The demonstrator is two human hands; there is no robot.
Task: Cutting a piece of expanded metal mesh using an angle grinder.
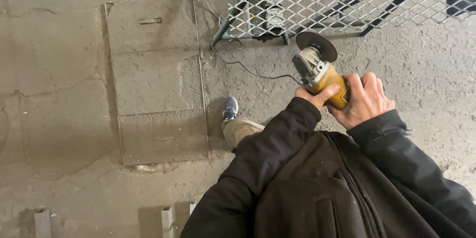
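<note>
Both hands, the right hand [366,100] and the left hand [313,95], were closed around the yellow angle grinder [325,76]; a firm grip seemed wise, the disc [316,45] pointing to 12 o'clock toward the metal mesh [347,0].

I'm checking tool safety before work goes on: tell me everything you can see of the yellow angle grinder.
The yellow angle grinder has a yellow body, a grey metal gear head and a dark round disc at its front end, angled up toward the white expanded-metal mesh panel. No guard over the disc is visible. Both hands hold it above the concrete floor: the right hand wraps the body, the left hand grips beside it.
</note>
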